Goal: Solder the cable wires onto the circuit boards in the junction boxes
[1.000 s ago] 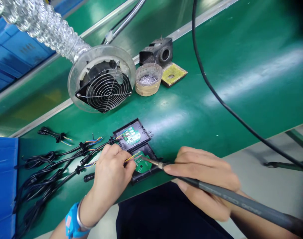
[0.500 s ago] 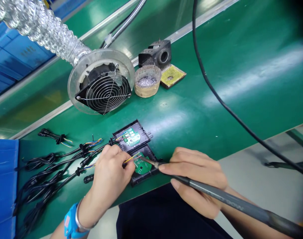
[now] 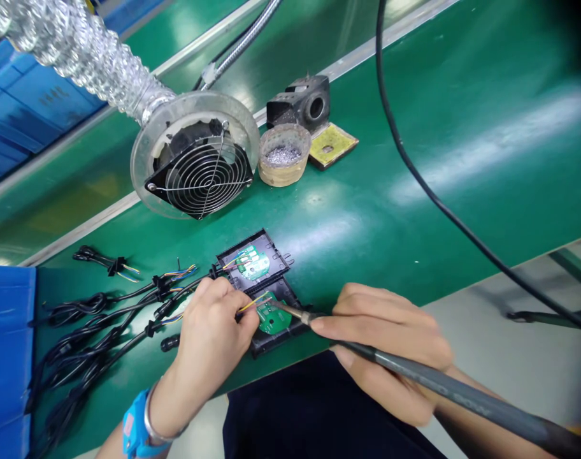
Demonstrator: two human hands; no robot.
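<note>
My left hand (image 3: pixel 218 328) pinches a thin yellow wire (image 3: pixel 253 301), whose end lies over a green circuit board (image 3: pixel 276 320). That board sits in the near half of an open black plastic case (image 3: pixel 271 344). A soldering iron (image 3: pixel 415 376) is held like a pen in my right hand (image 3: pixel 386 344), its tip pointing left at the board close to the wire end. Whether the tip touches the wire I cannot tell. Another green board (image 3: pixel 253 263), with wires joined to it, rests in the case's far half.
Several black cables (image 3: pixel 104 344) with bare coloured ends lie at left beside a blue bin (image 3: pixel 8 357). A fume extractor fan (image 3: pixel 202 172) hangs beyond the case. Behind are a bowl of solder bits (image 3: pixel 283 172), an iron holder (image 3: pixel 300 105) and a yellow sponge (image 3: pixel 333 143).
My right hand and the soldering iron have shifted slightly to the right. The iron's black cord has moved a little right too. My left hand stays in place.
</note>
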